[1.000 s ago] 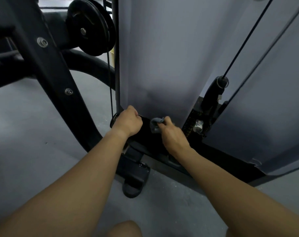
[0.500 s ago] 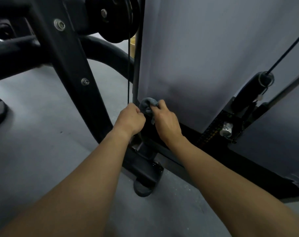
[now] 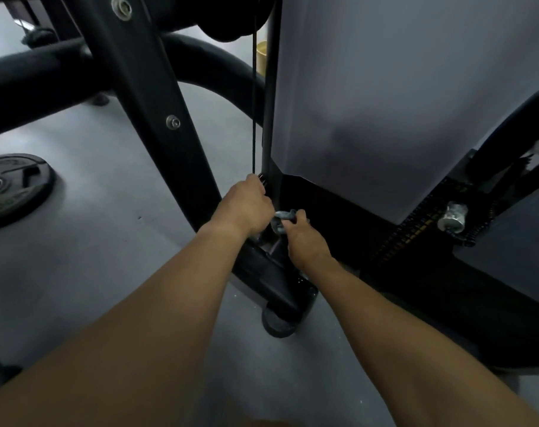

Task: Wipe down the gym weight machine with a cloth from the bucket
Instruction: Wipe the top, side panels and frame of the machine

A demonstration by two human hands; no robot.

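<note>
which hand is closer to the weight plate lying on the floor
Left. The left hand is right of the weight plate, by the black post; the right hand, gripping the cloth, lies beyond it, farther right.

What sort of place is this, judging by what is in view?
Most likely a gym. A weight plate lies on the grey floor, a thin cable runs down beside the black machine frame, and a pulley wheel shows at the top edge.
</note>
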